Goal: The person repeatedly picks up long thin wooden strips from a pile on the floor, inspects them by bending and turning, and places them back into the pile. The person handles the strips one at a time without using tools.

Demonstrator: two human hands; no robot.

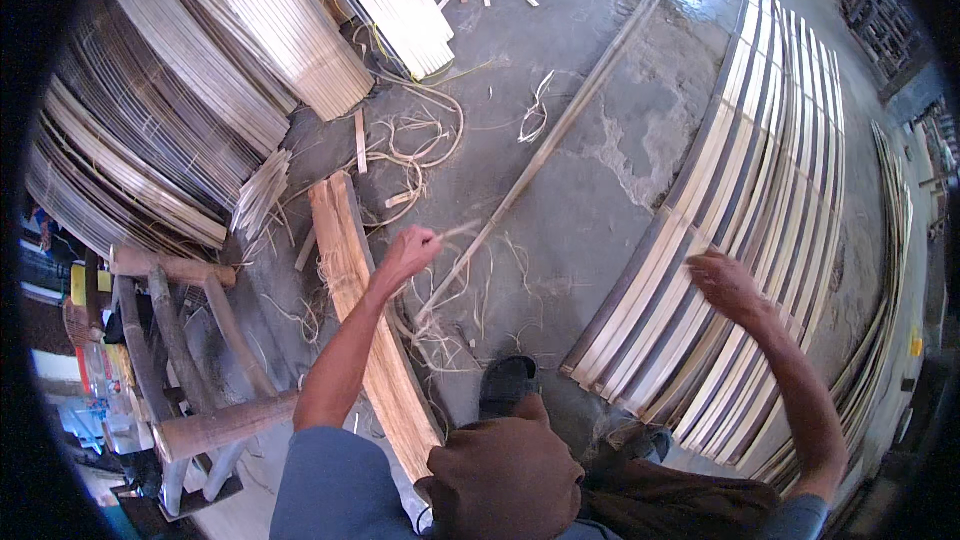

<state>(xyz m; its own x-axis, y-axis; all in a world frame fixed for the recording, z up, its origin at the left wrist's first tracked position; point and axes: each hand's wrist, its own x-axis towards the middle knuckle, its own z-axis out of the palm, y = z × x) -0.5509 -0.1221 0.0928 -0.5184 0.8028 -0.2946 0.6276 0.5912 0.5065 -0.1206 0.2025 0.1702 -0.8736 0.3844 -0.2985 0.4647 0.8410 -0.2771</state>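
My left hand (408, 252) is closed, raised over the floor beside a long wooden plank (368, 330). A thin pale strip (458, 232) pokes out of its fingers to the right. My right hand (730, 285) hangs above a mat of slats (690, 325), where light and dark slats alternate and thin cords cross them. Its fingers are drawn together and slightly blurred; what they hold, if anything, is too small to make out. Between my hands a long thin pole (545, 150) lies slantwise on the floor.
Stacked slat bundles (200, 70) fill the far left. A wooden trestle (215, 425) stands at the near left. Loose curled strips (420, 140) litter the floor near the plank. More long slats (890, 230) lie along the right. My sandalled foot (508, 387) rests at the mat's near end.
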